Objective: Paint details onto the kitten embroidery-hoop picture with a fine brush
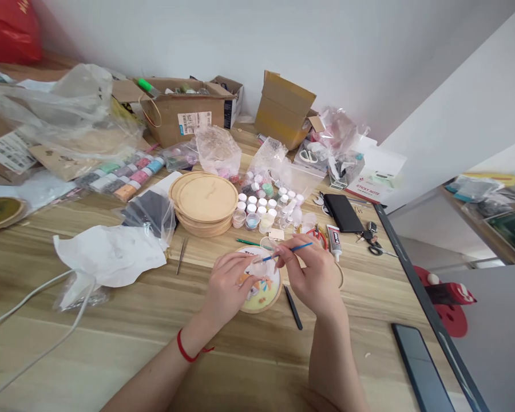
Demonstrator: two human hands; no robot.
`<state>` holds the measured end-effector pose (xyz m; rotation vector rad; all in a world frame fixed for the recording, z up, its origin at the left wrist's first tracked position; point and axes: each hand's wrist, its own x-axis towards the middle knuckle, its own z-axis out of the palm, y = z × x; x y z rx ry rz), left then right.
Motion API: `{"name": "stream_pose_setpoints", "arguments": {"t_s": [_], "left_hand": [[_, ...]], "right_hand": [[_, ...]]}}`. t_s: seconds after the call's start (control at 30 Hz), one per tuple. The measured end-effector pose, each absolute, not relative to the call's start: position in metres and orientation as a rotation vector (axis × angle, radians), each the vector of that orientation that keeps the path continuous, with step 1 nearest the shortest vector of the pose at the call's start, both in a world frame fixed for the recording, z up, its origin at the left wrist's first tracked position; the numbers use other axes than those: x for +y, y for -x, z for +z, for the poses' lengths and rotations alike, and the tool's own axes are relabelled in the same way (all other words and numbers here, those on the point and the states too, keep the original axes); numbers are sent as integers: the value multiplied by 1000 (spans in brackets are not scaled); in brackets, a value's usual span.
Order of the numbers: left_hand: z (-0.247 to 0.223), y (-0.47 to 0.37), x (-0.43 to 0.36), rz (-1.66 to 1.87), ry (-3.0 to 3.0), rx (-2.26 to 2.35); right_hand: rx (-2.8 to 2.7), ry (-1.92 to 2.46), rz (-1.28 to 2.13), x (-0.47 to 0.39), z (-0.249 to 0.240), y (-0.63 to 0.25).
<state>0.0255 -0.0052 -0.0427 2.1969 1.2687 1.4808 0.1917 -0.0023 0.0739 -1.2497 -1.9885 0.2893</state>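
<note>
A slim blue brush is pinched between the fingers of my right hand, slanting down to the left. Its lower end reaches the fingertips of my left hand, which are bent together; a small pale thing may be between them, too unclear to name. Beneath both hands lies a round wooden disc with a colourful picture and some lettering, partly covered by my fingers. Black tweezers rest just right of the disc. A green stick lies behind it.
Several white-lidded jars stand behind the disc, beside stacked wooden rounds. Right of them are a glue tube, a black pouch and scissors. A phone lies front right; a white cable crosses the left.
</note>
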Motion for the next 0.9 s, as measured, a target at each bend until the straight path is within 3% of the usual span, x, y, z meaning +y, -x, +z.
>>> {"name": "stream_pose_setpoints", "arguments": {"t_s": [0.9], "left_hand": [[-40,-25,-5,1477,-2029,1284]], "right_hand": [[-2049,1207,317,-3,72,-189]]}}
